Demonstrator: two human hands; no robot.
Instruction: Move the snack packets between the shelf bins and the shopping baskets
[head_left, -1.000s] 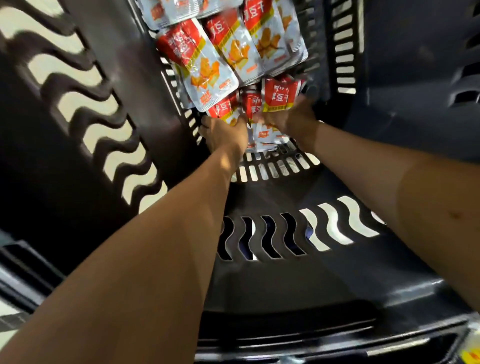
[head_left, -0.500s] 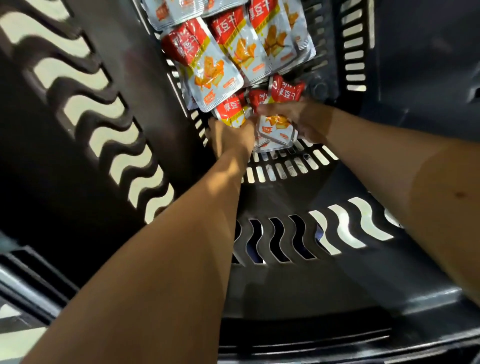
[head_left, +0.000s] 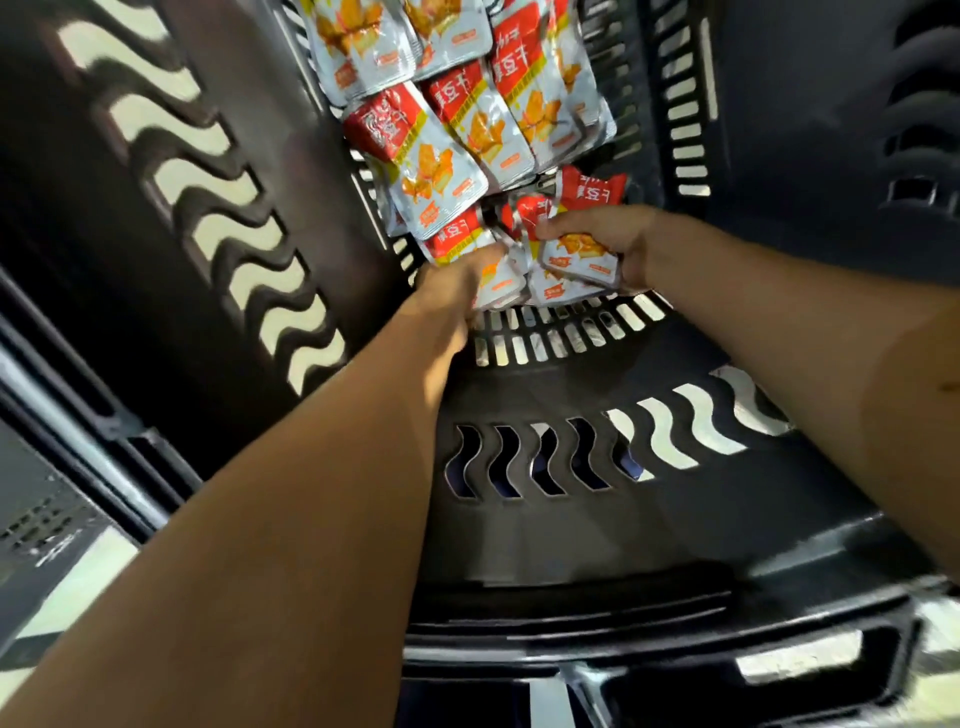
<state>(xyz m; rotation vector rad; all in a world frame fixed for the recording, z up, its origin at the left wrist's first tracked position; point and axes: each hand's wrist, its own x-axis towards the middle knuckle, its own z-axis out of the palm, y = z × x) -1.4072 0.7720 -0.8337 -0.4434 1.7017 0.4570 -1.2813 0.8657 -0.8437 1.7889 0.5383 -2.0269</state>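
Both my hands reach into the black basket (head_left: 571, 519), working at the near edge of the snack packets (head_left: 467, 130) heaped in the upper centre of the frame. My left hand (head_left: 452, 291) has its fingers closed on one or two packets; my right hand (head_left: 608, 239) grips a bunch, about three, bunched to lift several together. Roughly seven more lie loose above, though overlaps prevent an exact count.

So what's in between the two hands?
Crumpled snack packets fill the gap between the left hand and right hand, seen in the head view.
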